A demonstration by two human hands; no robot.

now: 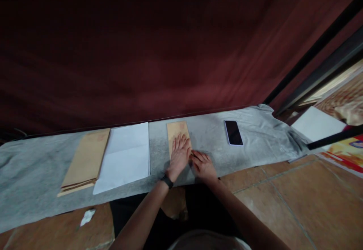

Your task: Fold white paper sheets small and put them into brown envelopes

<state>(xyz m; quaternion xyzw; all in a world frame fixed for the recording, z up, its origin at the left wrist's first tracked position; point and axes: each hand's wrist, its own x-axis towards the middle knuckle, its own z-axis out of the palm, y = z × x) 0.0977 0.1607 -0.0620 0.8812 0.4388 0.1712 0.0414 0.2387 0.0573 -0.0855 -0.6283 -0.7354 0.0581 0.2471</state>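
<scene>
A tan envelope (177, 128) lies flat on the grey cloth in front of me, a faint reddish mark near its top. My left hand (180, 152), with a dark band at the wrist, rests on the envelope, its fingers stretched out and holding nothing. My right hand (202, 163) is at the envelope's lower right edge, fingers closed together; a small dark bit shows at the fingertips, too small to name. To the left lie white sheets of paper (127, 155) with a crease across them, and beside them a stack of tan envelopes (86, 157).
A phone (234, 133) with a dark screen lies right of my hands on the grey cloth (210, 129). Behind hangs a dark red curtain (170, 61). Dark metal bars stand at the right. A crumpled white scrap (87, 217) is on the tiled floor.
</scene>
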